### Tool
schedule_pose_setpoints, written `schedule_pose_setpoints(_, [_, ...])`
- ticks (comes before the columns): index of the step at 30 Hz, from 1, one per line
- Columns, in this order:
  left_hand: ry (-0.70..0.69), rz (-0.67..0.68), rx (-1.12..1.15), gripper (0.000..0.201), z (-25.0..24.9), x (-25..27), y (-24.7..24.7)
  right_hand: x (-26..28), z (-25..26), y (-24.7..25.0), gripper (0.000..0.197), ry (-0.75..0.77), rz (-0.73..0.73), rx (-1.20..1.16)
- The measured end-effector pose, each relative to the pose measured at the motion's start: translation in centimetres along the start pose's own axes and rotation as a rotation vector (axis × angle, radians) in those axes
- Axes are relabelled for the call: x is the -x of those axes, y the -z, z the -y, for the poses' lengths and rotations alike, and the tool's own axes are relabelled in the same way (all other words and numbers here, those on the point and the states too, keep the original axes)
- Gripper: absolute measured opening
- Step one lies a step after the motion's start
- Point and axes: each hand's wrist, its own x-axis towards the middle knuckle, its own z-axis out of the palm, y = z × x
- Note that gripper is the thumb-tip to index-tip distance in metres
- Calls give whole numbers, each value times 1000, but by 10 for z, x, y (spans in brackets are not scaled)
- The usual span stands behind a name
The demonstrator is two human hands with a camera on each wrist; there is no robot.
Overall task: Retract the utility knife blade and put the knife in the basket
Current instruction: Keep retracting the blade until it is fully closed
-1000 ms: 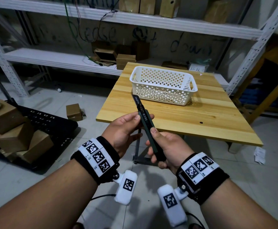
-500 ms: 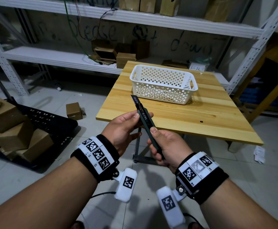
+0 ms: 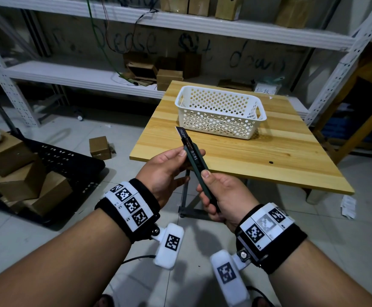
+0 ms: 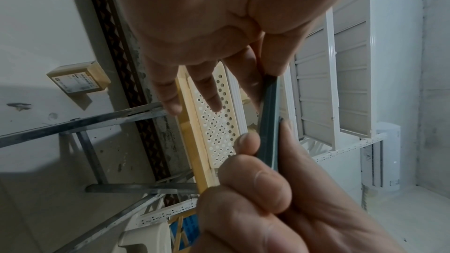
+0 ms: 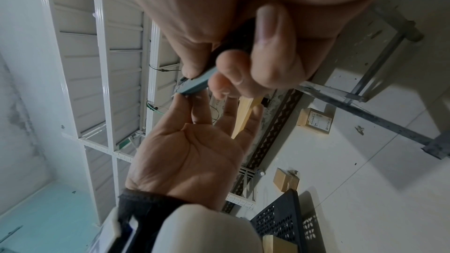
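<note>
The utility knife [image 3: 195, 159], blade still out, slim, stiff and probably light, is held before the white perforated basket [image 3: 220, 111], right hand [image 3: 225, 196] wrapped round its handle, left hand [image 3: 165, 171] pinching mid-body, safely behind the edge.

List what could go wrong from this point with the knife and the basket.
1. The blade sticks out of the utility knife and the left hand pinches the body just below it; a slip toward the tip could cut a finger.
2. Both hands hold the knife in the air in front of the table; if the right hand loosens, it may fall to the floor.
3. The basket has perforated walls; an unretracted blade might catch in a hole.
</note>
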Motion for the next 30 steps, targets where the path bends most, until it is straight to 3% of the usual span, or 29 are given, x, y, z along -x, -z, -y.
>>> schedule_pose_setpoints(30, [17, -6, 4, 28, 2, -3, 2, 6, 5, -2, 34, -22, 41, -21])
